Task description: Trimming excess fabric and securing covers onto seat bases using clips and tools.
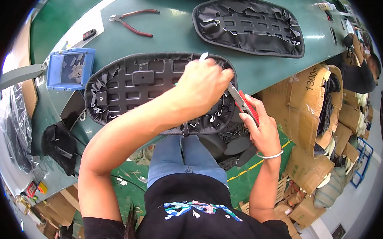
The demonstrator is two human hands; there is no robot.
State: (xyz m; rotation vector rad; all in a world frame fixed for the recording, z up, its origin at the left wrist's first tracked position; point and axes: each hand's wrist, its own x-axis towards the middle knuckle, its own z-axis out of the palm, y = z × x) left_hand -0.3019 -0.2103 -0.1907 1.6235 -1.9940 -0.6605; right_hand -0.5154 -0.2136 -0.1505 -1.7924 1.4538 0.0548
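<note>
A black oval padded panel, like a seat cushion, lies underside up at the table's near edge. Its slotted plastic base shows, with dark cover fabric gathered round the rim. My left arm reaches across it, and my left hand is closed over its right part. A small white end sticks out above the knuckles; what the fingers hold is otherwise hidden. In my right hand, at the panel's right end, is a slim silver tool with a red ribbed grip. The tool's tip lies close to my left hand.
A second black panel lies at the back right. Red-handled cutting pliers, a small black-and-red gadget and a blue bin of scraps are at the left. Cardboard boxes stand right of the table; another person is beyond.
</note>
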